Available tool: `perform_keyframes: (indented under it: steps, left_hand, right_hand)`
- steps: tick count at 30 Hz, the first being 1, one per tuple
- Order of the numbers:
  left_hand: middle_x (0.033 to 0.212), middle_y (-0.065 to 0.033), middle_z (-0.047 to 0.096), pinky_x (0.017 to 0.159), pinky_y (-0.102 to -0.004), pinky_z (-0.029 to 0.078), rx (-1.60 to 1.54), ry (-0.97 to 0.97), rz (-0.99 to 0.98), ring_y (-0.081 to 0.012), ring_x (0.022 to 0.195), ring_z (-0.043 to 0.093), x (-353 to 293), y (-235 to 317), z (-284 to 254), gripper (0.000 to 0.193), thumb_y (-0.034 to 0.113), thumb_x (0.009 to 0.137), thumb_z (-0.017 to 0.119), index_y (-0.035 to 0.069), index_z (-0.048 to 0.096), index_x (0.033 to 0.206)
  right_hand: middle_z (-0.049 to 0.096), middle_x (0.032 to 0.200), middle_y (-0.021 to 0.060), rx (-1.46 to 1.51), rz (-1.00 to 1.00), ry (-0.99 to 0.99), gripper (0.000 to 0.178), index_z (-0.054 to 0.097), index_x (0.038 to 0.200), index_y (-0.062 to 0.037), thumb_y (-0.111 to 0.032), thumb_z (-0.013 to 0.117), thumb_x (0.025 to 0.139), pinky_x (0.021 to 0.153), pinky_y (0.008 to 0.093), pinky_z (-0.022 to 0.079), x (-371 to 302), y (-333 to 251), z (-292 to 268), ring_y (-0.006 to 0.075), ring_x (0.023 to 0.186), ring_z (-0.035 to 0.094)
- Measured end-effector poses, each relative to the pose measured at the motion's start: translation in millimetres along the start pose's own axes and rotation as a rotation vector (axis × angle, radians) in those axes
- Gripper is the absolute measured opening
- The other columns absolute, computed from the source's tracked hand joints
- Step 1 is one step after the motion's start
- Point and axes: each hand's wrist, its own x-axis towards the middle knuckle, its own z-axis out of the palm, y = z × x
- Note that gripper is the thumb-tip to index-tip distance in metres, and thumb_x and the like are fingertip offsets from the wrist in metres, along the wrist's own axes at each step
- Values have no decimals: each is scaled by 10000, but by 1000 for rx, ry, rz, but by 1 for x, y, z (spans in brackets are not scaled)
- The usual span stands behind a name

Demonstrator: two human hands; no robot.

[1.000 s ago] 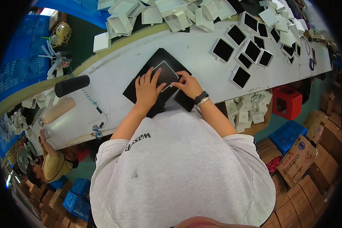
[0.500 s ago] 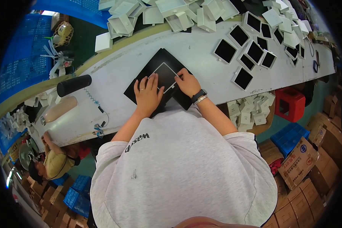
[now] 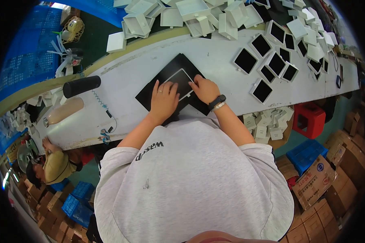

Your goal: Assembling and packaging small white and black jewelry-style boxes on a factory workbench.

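Okay, one shallow white-rimmed box with a black inside (image 3: pixel 183 79) lies on the black sheet (image 3: pixel 172 69), a small white tab on its near edge. Left hand (image 3: pixel 165 98) is over the sheet's near-left part, fingers loosely spread and laid on the box's left side, ring on one finger; pressing or just resting, can't tell. Right hand (image 3: pixel 206 90) is at the sheet's right edge, thumb and fingers bent together at the box's right rim; pinching or only touching, can't tell. Watch (image 3: pixel 217 102) on that wrist.

Sheet is flat on the white table (image 3: pixel 123 79). Right of the sheet: loose group of black-lined white boxes (image 3: pixel 246 60). Beyond the sheet: heap of white boxes (image 3: pixel 191 9). Left of the sheet: dark cylinder (image 3: pixel 82 86), coiled cord (image 3: pixel 99 100), tan bottle (image 3: pixel 67 111). Near-right of the sheet: carton (image 3: pixel 287 131) holding small white boxes, then red stool (image 3: pixel 318 120). Far left of the sheet, a co-worker in a yellow top (image 3: pixel 57 167).
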Motion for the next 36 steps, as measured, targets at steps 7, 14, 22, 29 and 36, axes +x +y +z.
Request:
perform_keyframes:
  steps: [7,14,22,29,36]
  left_hand:
    - [1118,-165,591,923,-446,403,-237,470,-191,-357,1048,538,64,-86,-15,348,177,805,641,30,572,1113]
    - [1319,-184,464,1000,-467,351,162,277,-876,-322,1240,430,104,-262,10,1011,547,610,759,41,327,1371]
    - [1090,-149,603,804,-377,477,-708,395,-1011,-286,998,593,63,-254,-14,583,470,774,574,60,513,1184]
    - [1263,-157,529,839,-393,479,-2439,193,-557,-277,1085,554,11,-43,-85,612,483,868,320,71,454,1300]
    - [1314,-126,480,1028,-409,350,-2553,177,-119,-256,1227,446,-35,4,-45,594,365,862,309,16,408,1333]
  right_hand:
    - [557,615,141,149,337,456,340,561,852,-16,-350,542,913,536,391,415,-30,68,-70,270,569,549]
    - [520,739,4,1095,531,112,400,550,1054,-58,-405,361,994,657,251,404,-94,81,-67,102,667,470]
    - [483,957,41,1565,121,-327,631,411,1289,-50,-358,680,808,793,285,423,-139,68,-49,160,862,493]
    - [526,1144,55,1666,-63,26,408,476,1228,-50,-17,594,839,882,258,411,-46,-52,-92,130,1039,498]
    - [564,985,29,751,-289,189,302,553,1122,-27,-38,642,833,627,202,392,-50,-138,-79,78,737,469]
